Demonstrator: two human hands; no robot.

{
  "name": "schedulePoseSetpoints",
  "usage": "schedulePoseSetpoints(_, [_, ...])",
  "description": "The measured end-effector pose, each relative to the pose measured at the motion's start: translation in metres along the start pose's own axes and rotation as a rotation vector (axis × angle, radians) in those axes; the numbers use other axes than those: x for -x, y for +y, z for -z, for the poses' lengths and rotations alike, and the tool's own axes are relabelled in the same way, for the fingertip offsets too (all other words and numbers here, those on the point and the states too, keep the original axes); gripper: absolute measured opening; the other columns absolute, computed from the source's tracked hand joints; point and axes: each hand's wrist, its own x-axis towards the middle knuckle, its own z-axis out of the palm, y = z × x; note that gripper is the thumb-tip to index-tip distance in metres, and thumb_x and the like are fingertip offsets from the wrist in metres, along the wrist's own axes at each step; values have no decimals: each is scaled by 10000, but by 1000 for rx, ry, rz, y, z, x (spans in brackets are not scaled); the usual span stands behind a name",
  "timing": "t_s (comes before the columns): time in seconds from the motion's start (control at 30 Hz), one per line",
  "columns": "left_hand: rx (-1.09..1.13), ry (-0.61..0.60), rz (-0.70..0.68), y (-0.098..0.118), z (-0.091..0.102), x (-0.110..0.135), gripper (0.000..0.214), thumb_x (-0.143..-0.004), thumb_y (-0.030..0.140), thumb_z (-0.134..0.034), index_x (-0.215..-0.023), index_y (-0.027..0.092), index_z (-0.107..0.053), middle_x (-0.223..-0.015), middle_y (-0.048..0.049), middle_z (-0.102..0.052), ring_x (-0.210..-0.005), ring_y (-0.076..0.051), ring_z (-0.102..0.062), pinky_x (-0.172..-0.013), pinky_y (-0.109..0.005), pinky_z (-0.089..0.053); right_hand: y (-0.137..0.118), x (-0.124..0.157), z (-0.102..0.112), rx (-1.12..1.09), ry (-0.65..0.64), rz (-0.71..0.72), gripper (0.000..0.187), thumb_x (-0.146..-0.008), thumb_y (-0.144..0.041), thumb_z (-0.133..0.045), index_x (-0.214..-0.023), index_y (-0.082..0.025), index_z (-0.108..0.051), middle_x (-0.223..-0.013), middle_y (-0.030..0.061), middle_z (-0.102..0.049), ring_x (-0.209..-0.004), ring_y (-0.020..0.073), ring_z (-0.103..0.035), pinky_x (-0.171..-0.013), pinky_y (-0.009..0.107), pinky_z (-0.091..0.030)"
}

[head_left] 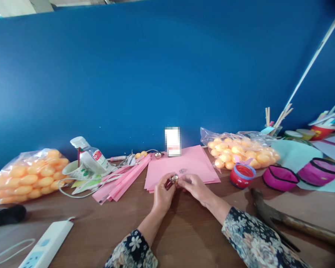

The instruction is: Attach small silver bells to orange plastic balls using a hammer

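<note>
Between the thumb and fingers of my left hand (164,191) is a small shiny round metal piece, like a jingle bell (174,179). Closed in a pinch, my right hand (194,186) meets its right side; whatever those fingertips grip is too small to make out. Both hands are over the near edge of a stack of pink paper (156,173). A little pile of tiny dark metallic bits (182,171) lies on the paper just beyond my fingers. Behind it, a similar shiny ball (158,154) sits at the stack's back left corner.
Bags of orange balls stand left (29,180) and right (237,149). Pink paper strips (123,180), a tilted bottle (93,154) and cables lie left. Rightward are a red cup (242,175), magenta fabric rings (280,178) and a wood-handled hammer (298,223). A power strip (46,245) lies front left.
</note>
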Motion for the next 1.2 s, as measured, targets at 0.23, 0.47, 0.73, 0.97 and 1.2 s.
schedulePoseSetpoints(0.23, [-61,23,-33,4,-1,2,316,-639,103,-627,-945,175,-652,-1064,-79,-640,-1022,-228,-587,-872,-359,-484,0,-1,1,-9,11,-18,310,-660,-448,-687,-708,-143,-660,-709,41,-671,-709,184,-617,-611,279,-462])
schedulePoseSetpoints(0.47, [-64,20,-8,0,0,2,338,-628,92,-635,-954,179,-658,-1009,-66,-671,-1004,-228,-602,-892,-372,-472,-1,0,-1,-81,19,-22,311,-629,-441,-711,-674,-138,-659,-723,42,-679,-710,180,-620,-663,297,-478])
schedulePoseSetpoints(0.73, [-103,1,-15,-3,1,1,338,-643,89,-623,-959,199,-667,-1002,-52,-687,-960,-230,-627,-885,-373,-474,3,-1,-2,-128,73,-85,301,-605,-411,-738,-700,-140,-648,-700,33,-675,-709,179,-639,-672,309,-502])
schedulePoseSetpoints(0.97, [-128,-16,-26,-7,1,1,354,-664,87,-604,-996,199,-652,-1016,-52,-686,-984,-230,-620,-903,-373,-462,3,-1,-2,-169,73,-87,282,-598,-374,-752,-696,-142,-625,-686,16,-664,-685,157,-631,-663,295,-499])
schedulePoseSetpoints(1.2, [-143,-28,-30,-9,2,2,366,-672,82,-594,-1016,193,-645,-1018,-56,-686,-979,-229,-623,-901,-365,-463,4,-1,-2,-180,93,-87,285,-587,-359,-763,-703,-134,-629,-701,24,-667,-697,158,-631,-685,294,-502])
